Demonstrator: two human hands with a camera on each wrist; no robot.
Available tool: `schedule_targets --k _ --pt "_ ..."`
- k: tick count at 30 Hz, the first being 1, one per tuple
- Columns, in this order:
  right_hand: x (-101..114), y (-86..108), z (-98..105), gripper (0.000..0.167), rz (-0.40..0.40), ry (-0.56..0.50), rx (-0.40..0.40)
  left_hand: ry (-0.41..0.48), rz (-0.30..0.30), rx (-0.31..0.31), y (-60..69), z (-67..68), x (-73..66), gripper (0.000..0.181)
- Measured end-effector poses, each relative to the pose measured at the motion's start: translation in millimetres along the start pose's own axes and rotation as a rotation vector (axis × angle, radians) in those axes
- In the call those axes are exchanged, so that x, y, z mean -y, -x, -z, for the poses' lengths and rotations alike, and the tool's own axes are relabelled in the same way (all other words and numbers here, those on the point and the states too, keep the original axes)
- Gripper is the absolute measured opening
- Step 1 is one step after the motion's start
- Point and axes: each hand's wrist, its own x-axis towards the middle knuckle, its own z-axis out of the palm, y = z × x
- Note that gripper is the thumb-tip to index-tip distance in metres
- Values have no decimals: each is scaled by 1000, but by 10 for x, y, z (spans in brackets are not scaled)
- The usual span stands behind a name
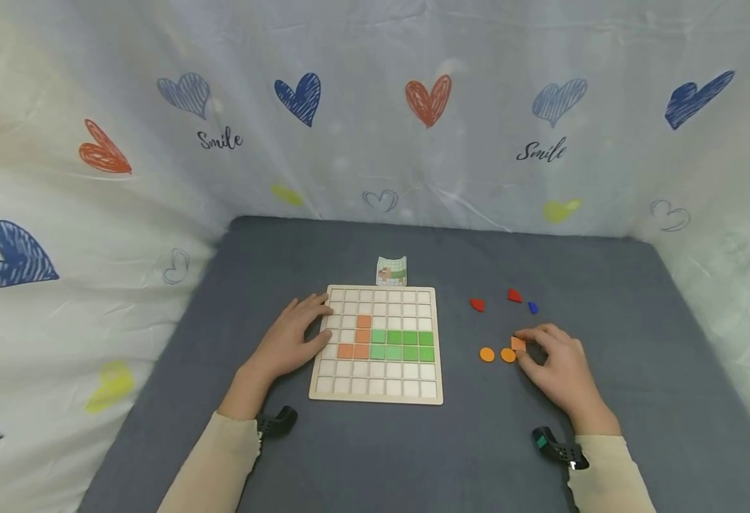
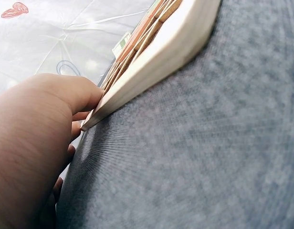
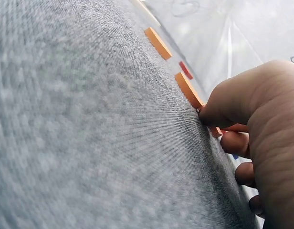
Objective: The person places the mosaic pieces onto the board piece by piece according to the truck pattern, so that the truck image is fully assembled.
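A wooden grid board (image 1: pixel 375 390) lies on the grey cloth, with orange, light green and green squares in its middle rows. My left hand (image 1: pixel 290 340) rests against the board's left edge, thumb and fingertips touching the rim; the left wrist view shows the hand (image 2: pixel 37 129) at the board's side (image 2: pixel 147 81). To the right of the board, my right hand (image 1: pixel 561 367) pinches an orange square piece (image 1: pixel 518 343) between thumb and fingers. Two orange round pieces (image 1: pixel 487 355) lie just left of it. In the right wrist view the hand (image 3: pixel 266 109) largely hides the square, beside a round piece (image 3: pixel 187 88).
Two red pieces (image 1: pixel 478 305) and a small blue piece (image 1: pixel 532 308) lie beyond the right hand. A small picture card (image 1: pixel 391 271) stands behind the board's far edge. A white curtain with printed hearts (image 1: pixel 298 100) borders the table at the back and sides.
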Motion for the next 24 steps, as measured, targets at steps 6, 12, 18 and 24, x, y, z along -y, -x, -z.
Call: schedule_targets --k 6,12,18,24 --pt "26 18 3 19 -45 0 1 0 2 -5 -4 -7 -9 45" --pt "33 16 -3 20 -66 9 12 -9 20 6 5 -15 14 45" --pt "20 19 -23 22 -56 16 6 -6 13 6 6 -12 22 45" --pt "12 15 -35 21 -49 17 -9 -6 15 10 0 -19 32 45"
